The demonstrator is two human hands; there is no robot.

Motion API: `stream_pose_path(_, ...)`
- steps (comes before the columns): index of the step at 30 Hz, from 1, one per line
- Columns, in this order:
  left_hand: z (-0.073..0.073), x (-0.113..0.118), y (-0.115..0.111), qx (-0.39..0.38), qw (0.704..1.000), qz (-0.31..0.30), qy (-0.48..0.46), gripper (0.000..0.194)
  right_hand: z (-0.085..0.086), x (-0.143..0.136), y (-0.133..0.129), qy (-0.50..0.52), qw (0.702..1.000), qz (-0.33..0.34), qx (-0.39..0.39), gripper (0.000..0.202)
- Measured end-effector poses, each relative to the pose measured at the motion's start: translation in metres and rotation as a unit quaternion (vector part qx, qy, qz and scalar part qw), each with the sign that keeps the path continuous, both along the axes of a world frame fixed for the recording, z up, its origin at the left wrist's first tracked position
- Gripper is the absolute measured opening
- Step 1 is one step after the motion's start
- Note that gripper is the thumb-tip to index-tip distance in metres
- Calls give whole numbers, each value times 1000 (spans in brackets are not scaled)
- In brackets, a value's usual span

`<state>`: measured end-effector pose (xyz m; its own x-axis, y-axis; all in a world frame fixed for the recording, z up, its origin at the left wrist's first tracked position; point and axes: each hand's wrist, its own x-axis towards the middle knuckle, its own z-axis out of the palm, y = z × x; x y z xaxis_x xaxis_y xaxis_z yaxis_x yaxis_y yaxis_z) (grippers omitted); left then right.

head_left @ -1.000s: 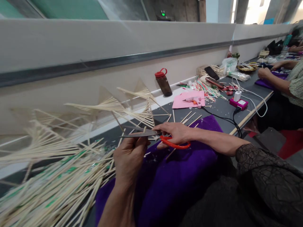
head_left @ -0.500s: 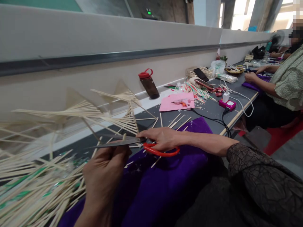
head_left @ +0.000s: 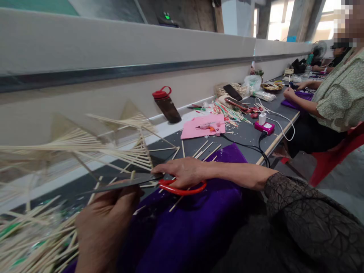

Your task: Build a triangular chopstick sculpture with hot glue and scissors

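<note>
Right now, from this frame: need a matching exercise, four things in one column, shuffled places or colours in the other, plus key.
Things
1. scissors
2. glue gun
3. bottle
4. charger

Places or colours
A. brown, with a red lid
B. white, on a magenta box
C. held in the right hand
D. lying on a pink sheet

Pairs: 1-C, 2-D, 3-A, 4-B

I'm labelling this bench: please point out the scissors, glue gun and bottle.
Scissors (head_left: 146, 178): head view, on the blade near the pivot.
Glue gun (head_left: 209, 125): head view, on its pink body.
Bottle (head_left: 168, 108): head view, on its dark side.
</note>
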<state>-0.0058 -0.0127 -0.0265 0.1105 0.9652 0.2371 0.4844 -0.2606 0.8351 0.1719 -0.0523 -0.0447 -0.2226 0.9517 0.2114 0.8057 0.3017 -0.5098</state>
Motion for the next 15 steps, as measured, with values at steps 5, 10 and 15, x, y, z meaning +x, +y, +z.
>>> stream_pose_path(5,8,4,-11,-44,995,6,-85,31,-1,-1,0,-17,1000,6,4,45)
stream_pose_path(10,11,4,-15,-27,995,-11,-92,29,-12,1,7,6,1000,27,14,45)
stream_pose_path(15,8,-1,-8,17,1000,9,19,20,-19,3,11,29,998,46,21,61)
